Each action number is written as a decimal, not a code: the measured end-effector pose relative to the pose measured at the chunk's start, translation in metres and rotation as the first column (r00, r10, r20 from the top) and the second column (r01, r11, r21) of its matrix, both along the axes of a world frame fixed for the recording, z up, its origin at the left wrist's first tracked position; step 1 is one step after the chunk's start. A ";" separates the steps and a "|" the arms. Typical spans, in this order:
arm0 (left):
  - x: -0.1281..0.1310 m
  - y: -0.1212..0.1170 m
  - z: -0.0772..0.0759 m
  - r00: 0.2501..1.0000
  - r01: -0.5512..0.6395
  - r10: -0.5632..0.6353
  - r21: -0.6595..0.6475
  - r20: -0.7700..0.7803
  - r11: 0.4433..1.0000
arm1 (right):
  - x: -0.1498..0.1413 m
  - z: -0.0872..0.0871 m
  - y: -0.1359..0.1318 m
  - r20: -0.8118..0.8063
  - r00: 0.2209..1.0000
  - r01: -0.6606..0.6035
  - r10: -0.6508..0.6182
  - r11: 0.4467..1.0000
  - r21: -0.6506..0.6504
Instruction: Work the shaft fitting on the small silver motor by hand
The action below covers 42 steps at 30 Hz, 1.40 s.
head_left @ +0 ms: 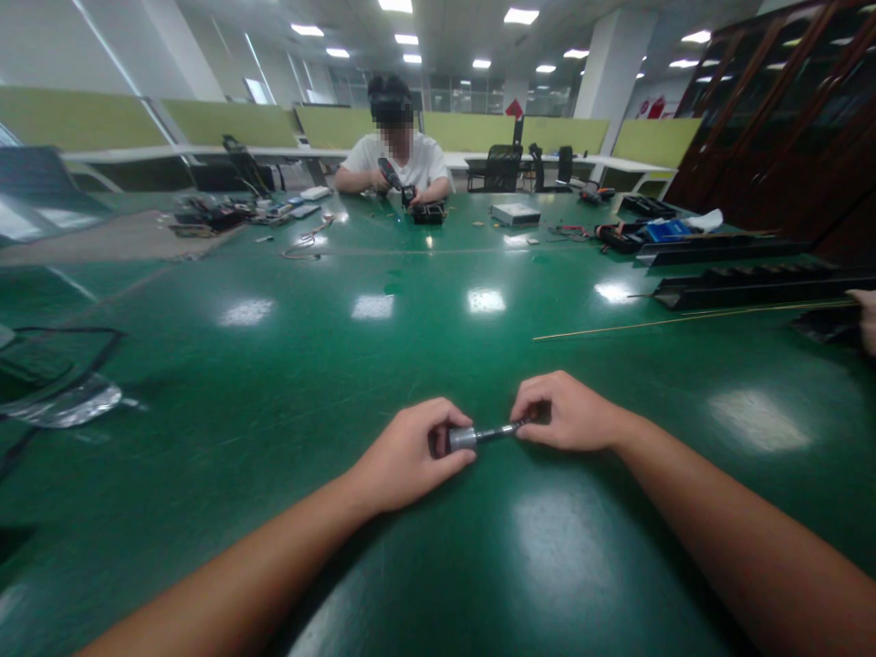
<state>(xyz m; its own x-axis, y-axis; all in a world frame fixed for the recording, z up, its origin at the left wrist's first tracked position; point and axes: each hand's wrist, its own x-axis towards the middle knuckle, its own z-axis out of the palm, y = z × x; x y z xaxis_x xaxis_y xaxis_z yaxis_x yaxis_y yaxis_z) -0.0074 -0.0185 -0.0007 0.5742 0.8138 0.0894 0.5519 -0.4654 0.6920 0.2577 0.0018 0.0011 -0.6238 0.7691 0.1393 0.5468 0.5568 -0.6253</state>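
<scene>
Over the near middle of the green table, my left hand (417, 452) is closed, thumb and fingers around a short silver cylinder (463, 439). A thin dark and shiny shaft (494, 432) sticks out of the cylinder toward the right, lying nearly level. At the shaft's far end my right hand (565, 412) pinches its tip between thumb and forefinger. Something small and dark shows between those fingertips; whether it is part of the shaft or a separate piece, I cannot tell. The cylinder's rear end is hidden in my left palm.
Across the green table (307, 338) a person (397, 160) holds a dark power tool over a black part (428, 213). A thin rod (616, 327) and black rails (745, 285) lie at right, near another person's hand (868, 319). Clear plastic (75, 401) lies at left.
</scene>
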 end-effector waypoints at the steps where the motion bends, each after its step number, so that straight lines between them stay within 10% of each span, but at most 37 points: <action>1: 0.000 0.000 0.000 1.000 0.001 -0.001 0.001 0.000 1.000 | 0.001 0.000 0.000 0.000 1.000 0.003 -0.003 1.000 -0.012; 13: 0.002 0.001 0.001 0.999 -0.014 0.012 0.049 0.042 0.999 | -0.049 -0.016 -0.014 -0.109 0.994 -0.011 0.028 0.987 0.159; 42: 0.001 0.006 -0.001 0.999 -0.007 0.007 0.002 0.031 1.000 | -0.042 -0.019 -0.006 -0.168 0.985 -0.013 0.036 0.990 0.139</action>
